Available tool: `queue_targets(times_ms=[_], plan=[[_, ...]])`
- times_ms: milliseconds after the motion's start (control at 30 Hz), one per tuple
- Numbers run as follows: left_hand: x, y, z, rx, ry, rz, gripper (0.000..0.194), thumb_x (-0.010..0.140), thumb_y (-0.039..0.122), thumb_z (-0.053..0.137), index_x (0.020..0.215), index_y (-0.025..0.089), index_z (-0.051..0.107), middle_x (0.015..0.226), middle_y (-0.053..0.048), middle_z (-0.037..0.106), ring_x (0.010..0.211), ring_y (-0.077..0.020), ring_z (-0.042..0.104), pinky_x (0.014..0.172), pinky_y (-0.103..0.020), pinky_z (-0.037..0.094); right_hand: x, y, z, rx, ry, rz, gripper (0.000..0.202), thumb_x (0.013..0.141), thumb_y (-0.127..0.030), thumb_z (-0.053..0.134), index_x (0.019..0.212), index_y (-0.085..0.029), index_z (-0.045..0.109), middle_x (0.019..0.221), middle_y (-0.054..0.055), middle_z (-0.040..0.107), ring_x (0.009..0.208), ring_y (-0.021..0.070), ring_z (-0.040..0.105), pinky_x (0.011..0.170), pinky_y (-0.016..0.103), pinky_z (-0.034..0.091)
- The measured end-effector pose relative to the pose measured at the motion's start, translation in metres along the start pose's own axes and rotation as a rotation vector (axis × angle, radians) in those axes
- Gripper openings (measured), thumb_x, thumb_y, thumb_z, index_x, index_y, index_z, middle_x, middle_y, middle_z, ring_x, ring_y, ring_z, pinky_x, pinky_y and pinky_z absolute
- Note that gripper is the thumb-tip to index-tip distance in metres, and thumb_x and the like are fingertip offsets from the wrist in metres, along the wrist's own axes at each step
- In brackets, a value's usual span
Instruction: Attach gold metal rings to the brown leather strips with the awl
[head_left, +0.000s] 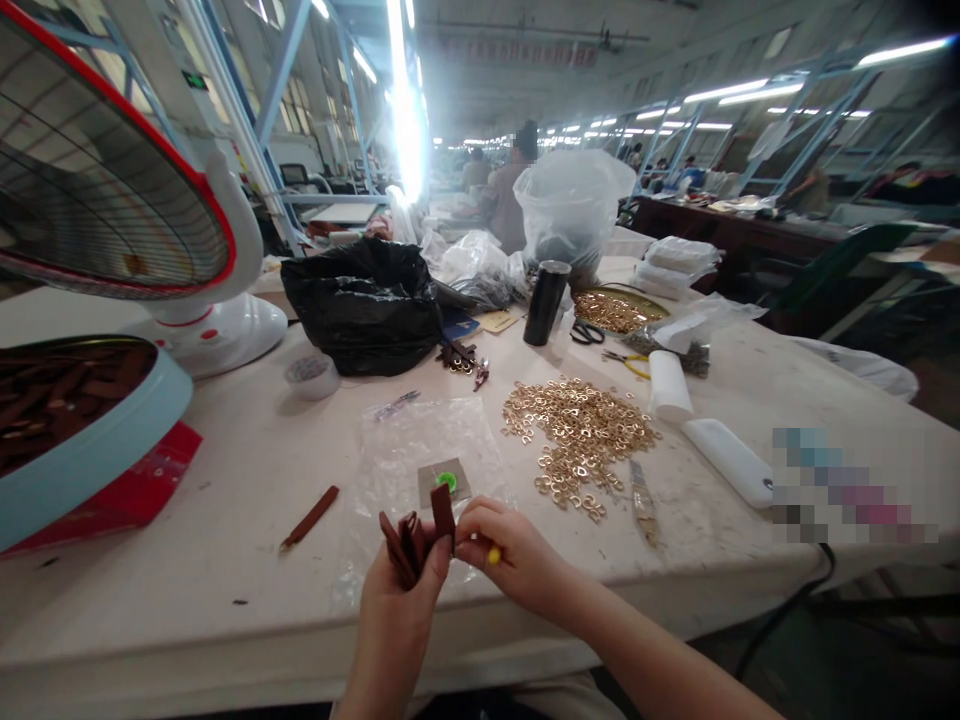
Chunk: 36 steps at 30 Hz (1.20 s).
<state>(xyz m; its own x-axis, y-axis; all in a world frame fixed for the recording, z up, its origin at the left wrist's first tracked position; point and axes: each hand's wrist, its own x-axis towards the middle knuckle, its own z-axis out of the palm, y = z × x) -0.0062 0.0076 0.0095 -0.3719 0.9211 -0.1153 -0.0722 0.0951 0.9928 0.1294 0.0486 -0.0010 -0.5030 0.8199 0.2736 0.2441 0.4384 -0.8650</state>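
Observation:
Several brown leather-like strips (405, 548) are bunched in my left hand (401, 590), one of them standing up between thumb and fingers. My right hand (510, 555) is closed in a pinch beside that upright strip (443, 508), around a slim tool whose yellow end (494, 555) sticks out of the fist; its tip is hidden. Just beyond my hands lies a small grey-brown square with a bright green disc (447, 482), on a clear plastic sheet (390, 450). A single brown strip (311, 518) rests on the table to the left.
Gold D-shaped rings (577, 430) lie heaped right of centre. A blue-rimmed tub (112, 440) of brown strips and a fan (225, 250) stand left. Farther back are a black plastic bag (360, 310), a black cylinder (546, 303) and scissors (586, 332). A white roll (670, 385) lies right.

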Motion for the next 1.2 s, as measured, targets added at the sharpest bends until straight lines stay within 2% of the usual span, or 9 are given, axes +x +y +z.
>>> queue_targets(times_ms=[167,267,367,600,733,867,1033,1100,1200], plan=[[-0.003,-0.001,-0.003,0.093,-0.135,0.101,0.010,0.068,0.025,0.066,0.076,0.019,0.068,0.071,-0.002,0.066,0.069,-0.0182,0.061,0.065,-0.025,0.048,-0.002,-0.003,0.004,0.157,0.049,0.232,0.006,0.079,-0.018,0.052,0.075,-0.019,0.048,0.068,-0.002,0.050,0.063,0.0118,0.047,0.059,0.024,0.038],[-0.003,-0.005,-0.006,0.115,-0.172,0.133,0.011,0.070,0.024,0.063,0.080,0.020,0.066,0.075,-0.002,0.067,0.075,-0.0182,0.063,0.069,-0.024,0.049,-0.002,-0.002,0.004,0.245,0.052,0.266,0.008,0.077,-0.019,0.055,0.083,-0.019,0.050,0.073,-0.002,0.052,0.066,0.0120,0.050,0.061,0.023,0.040],[-0.001,-0.012,-0.006,0.098,-0.202,0.158,0.012,0.071,0.025,0.062,0.081,0.020,0.063,0.076,-0.001,0.067,0.074,-0.0171,0.063,0.068,-0.024,0.049,-0.002,-0.002,0.005,0.209,0.069,0.233,0.006,0.077,-0.019,0.055,0.082,-0.019,0.051,0.074,-0.001,0.055,0.068,0.0132,0.051,0.062,0.025,0.039],[0.003,-0.015,-0.002,0.125,-0.157,0.061,0.020,0.069,0.031,0.063,0.083,0.018,0.064,0.077,-0.002,0.069,0.074,-0.0194,0.062,0.069,-0.027,0.048,0.000,0.000,0.012,0.447,0.135,0.253,0.016,0.080,-0.033,0.053,0.080,-0.017,0.054,0.074,0.001,0.056,0.067,0.0143,0.051,0.063,0.027,0.041],[0.003,-0.014,-0.003,0.151,-0.189,0.068,0.015,0.068,0.029,0.063,0.079,0.019,0.065,0.074,-0.002,0.068,0.072,-0.0185,0.061,0.067,-0.025,0.047,0.000,0.003,0.014,0.418,0.158,0.310,0.013,0.077,-0.030,0.056,0.078,-0.017,0.055,0.071,-0.001,0.053,0.065,0.0133,0.048,0.061,0.025,0.039],[0.002,-0.012,-0.001,0.139,-0.147,0.034,0.012,0.065,0.028,0.063,0.073,0.018,0.064,0.062,0.002,0.061,0.059,-0.0148,0.055,0.060,-0.024,0.044,0.002,0.003,0.012,0.384,0.108,0.304,0.008,0.076,-0.023,0.056,0.080,-0.016,0.057,0.075,0.000,0.055,0.071,0.0142,0.049,0.065,0.025,0.039],[-0.002,-0.006,0.004,0.096,-0.109,-0.056,0.019,0.062,0.034,0.064,0.072,0.017,0.063,0.045,0.006,0.049,0.042,-0.0102,0.042,0.046,-0.023,0.036,0.005,0.000,0.010,0.500,0.034,0.293,0.010,0.078,-0.026,0.054,0.078,-0.016,0.055,0.071,0.000,0.054,0.067,0.0128,0.048,0.063,0.025,0.039],[-0.003,-0.004,0.005,0.070,-0.103,-0.077,0.019,0.060,0.034,0.065,0.069,0.017,0.061,0.047,0.005,0.051,0.043,-0.0099,0.042,0.044,-0.022,0.034,0.007,0.000,0.009,0.523,0.010,0.314,0.015,0.078,-0.031,0.055,0.074,-0.016,0.053,0.065,-0.002,0.051,0.060,0.0106,0.045,0.057,0.023,0.036],[-0.003,-0.003,0.005,0.006,-0.085,-0.162,0.022,0.060,0.034,0.066,0.069,0.017,0.057,0.050,0.005,0.051,0.042,-0.0078,0.040,0.042,-0.020,0.030,0.011,0.002,0.008,0.624,-0.038,0.438,0.031,0.076,-0.047,0.055,0.071,-0.017,0.050,0.053,-0.007,0.039,0.046,0.0073,0.031,0.045,0.021,0.026]])
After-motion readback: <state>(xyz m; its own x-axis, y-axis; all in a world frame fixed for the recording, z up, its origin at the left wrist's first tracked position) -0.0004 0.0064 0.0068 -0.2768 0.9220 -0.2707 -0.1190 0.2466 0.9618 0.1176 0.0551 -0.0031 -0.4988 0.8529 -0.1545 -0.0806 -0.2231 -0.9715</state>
